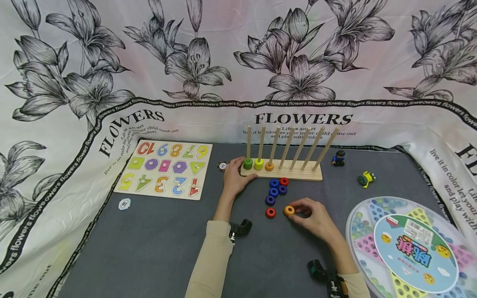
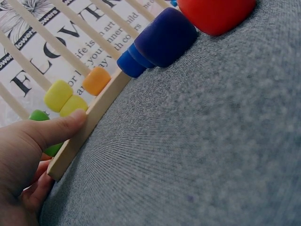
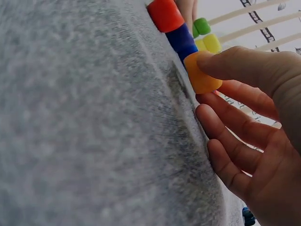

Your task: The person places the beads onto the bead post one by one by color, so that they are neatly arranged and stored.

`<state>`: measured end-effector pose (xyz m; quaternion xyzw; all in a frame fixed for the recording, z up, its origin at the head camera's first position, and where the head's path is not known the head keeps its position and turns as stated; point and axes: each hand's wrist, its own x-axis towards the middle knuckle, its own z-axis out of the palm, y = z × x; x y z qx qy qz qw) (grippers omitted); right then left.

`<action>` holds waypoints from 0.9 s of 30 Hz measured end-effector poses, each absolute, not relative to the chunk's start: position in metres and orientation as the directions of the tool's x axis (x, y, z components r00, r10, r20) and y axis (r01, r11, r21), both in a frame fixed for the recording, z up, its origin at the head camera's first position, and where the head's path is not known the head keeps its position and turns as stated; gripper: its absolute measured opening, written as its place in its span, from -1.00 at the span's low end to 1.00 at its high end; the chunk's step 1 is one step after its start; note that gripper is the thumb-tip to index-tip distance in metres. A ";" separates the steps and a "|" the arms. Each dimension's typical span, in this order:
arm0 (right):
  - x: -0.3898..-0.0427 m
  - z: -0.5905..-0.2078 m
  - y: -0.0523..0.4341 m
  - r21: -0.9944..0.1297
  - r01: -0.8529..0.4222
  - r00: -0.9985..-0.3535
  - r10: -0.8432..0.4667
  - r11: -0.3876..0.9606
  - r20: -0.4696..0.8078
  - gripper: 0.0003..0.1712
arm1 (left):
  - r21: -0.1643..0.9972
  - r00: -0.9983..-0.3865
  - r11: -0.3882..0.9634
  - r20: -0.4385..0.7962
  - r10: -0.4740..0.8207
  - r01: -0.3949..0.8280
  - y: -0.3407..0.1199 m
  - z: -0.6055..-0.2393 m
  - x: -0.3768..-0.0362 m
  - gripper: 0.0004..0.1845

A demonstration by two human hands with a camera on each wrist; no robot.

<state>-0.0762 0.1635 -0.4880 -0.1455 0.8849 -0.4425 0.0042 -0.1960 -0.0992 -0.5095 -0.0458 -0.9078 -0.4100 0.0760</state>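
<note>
My left hand (image 1: 234, 177) grips the left end of a wooden peg stand (image 1: 294, 173), thumb along its front edge and fingers behind. Green rings (image 1: 247, 164), yellow rings (image 1: 258, 164) and an orange ring (image 1: 269, 166) sit on its three leftmost pegs; the other pegs are bare. My right hand (image 1: 313, 215) pinches another orange ring (image 3: 202, 73) between thumb and fingers, close over the cloth. Left of that ring lies a red ring (image 1: 270, 212). Several blue rings (image 1: 273, 192) and a second red ring (image 1: 284, 181) lie in front of the stand.
A number-and-shape puzzle board (image 1: 164, 169) lies at the left, with poker chips (image 1: 124, 204) near it. Right of the stand are a small toy figure (image 1: 338, 158) and a green toy frog (image 1: 367, 179). A round board game (image 1: 413, 248) fills the right front.
</note>
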 end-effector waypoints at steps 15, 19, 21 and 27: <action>-0.085 -0.475 0.158 -0.809 -0.260 -0.966 -0.152 0.528 0.211 -0.68 | 0.747 -0.980 0.643 0.197 0.030 0.170 -0.100 -0.508 -0.195 -0.19; -0.091 -0.468 0.156 -0.809 -0.266 -0.961 -0.080 0.524 0.264 -0.68 | 0.744 -0.981 0.647 0.190 0.032 0.165 -0.100 -0.508 -0.195 -0.18; -0.095 -0.462 0.154 -0.801 -0.275 -0.954 -0.052 0.531 0.294 -0.67 | 0.744 -0.981 0.647 0.192 0.032 0.167 -0.100 -0.508 -0.194 -0.18; -0.109 -0.441 0.146 -0.801 -0.297 -0.938 0.000 0.520 0.347 -0.67 | 0.750 -0.982 0.641 0.187 0.033 0.164 -0.100 -0.509 -0.194 -0.18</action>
